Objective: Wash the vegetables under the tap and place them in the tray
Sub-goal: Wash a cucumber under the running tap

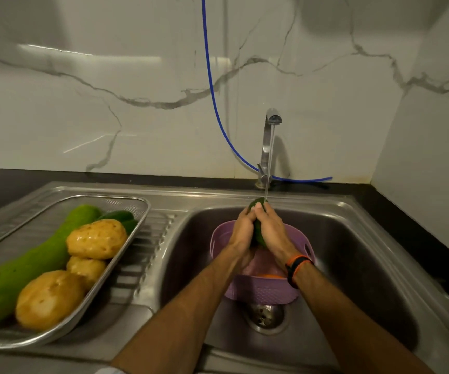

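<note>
Clasping a dark green cucumber (258,233) between both palms, a person holds it under a thin stream of water (269,163) running from a steel tap (268,147) at the back of a steel sink (352,238). The left hand (242,230) and the right hand (270,230) are pressed together around the cucumber, fingers curled over it, with its upper tip showing above the fingertips where the water lands. On the right wrist sits a black and orange band (297,268).

Directly below the hands, a purple plastic basket (261,292) stands in the sink bowl, just behind the drain (265,315). Something orange shows inside it, too hidden by the arms to identify.

To the left, a steel mesh tray (126,255) rests on the ribbed draining board (153,238). It holds a long light green gourd (29,265) lying along its far side, three yellowish potatoes (96,238) lined up on the near side and glistening wet, and dark green vegetables (118,215) tucked at the back end behind the top potato.

A blue hose (212,90) hangs down the white marble-patterned wall (110,103) and runs along the dark counter (420,238) behind the tap. At the right edge of the frame, a small tan object sits on the sink rim, too cropped to identify.
</note>
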